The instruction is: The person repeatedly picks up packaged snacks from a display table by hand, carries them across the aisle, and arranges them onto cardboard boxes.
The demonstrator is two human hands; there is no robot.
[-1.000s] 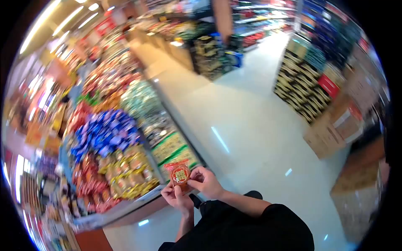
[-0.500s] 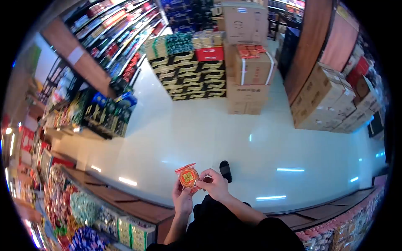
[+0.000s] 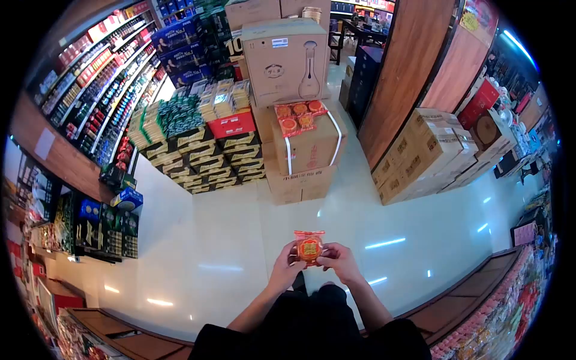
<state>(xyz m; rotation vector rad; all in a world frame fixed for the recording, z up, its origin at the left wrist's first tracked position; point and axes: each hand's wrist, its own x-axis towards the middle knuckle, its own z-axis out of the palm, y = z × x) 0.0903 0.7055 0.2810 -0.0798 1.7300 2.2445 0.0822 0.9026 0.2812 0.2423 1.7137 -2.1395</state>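
A round packaged pastry, like a mooncake, in a clear wrapper with red and gold print (image 3: 309, 248) is held upright in front of my body. My left hand (image 3: 286, 264) grips its left edge, thumb at the front. On its right edge, my right hand (image 3: 337, 263) pinches the wrapper with thumb and fingers. Similar red packets (image 3: 298, 116) lie on top of a strapped carton (image 3: 309, 144) ahead.
A tall carton (image 3: 285, 63) stands behind the packets. Black and gold cases (image 3: 207, 159) are stacked left of it. More brown boxes (image 3: 420, 156) sit by a wooden pillar (image 3: 405, 72) at right. Bottle shelves (image 3: 108, 78) line the left. Display counters (image 3: 462, 288) edge the near side.
The view has turned and come closer to the stacked cartons. The packet is now held between both hands at its sides; before, my right hand was fingering its lower right corner.
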